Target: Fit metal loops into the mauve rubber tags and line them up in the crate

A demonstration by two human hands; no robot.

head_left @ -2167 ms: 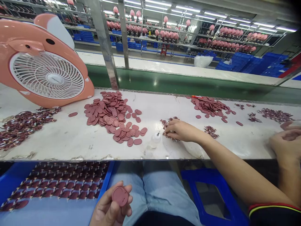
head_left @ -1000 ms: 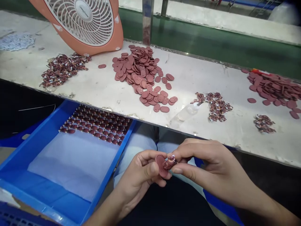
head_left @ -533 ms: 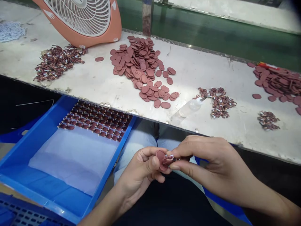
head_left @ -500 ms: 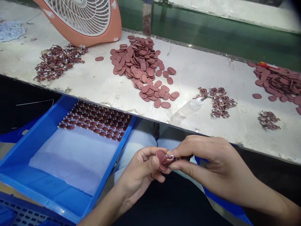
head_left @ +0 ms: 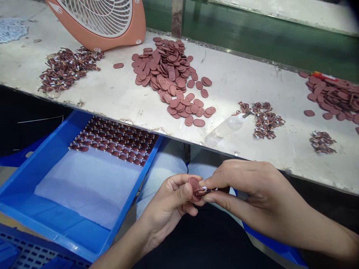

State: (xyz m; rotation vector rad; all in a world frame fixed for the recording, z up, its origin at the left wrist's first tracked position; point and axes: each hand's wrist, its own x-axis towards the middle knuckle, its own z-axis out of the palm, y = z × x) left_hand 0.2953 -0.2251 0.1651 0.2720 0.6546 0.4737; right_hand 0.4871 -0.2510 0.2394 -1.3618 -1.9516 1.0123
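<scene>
Above my lap, my left hand (head_left: 175, 200) pinches a reddish-brown oval disc (head_left: 194, 185) between thumb and fingers. My right hand (head_left: 244, 190) closes its thumb and forefinger on a small brown cord piece with white bits (head_left: 204, 189), which meets the disc's face. How the two are joined is hidden by my fingers. On the bench beyond lies a large pile of the same oval discs (head_left: 168, 71), some with small holes. Several brown cord pieces (head_left: 265, 119) are heaped to the right, beside a clear squeeze bottle (head_left: 228, 126) with a dark tip, lying on its side.
A blue tray (head_left: 120, 231) at lower left holds rows of finished-looking brown pieces (head_left: 112, 140) on a pale sheet. An orange fan (head_left: 120, 39) stands on the bench (head_left: 112, 101), near another cord heap (head_left: 67, 69). More discs (head_left: 333, 97) lie at far right.
The view has shifted slightly. Both hands keep their grip; the cord piece now sits a little lower and flatter against the disc.
</scene>
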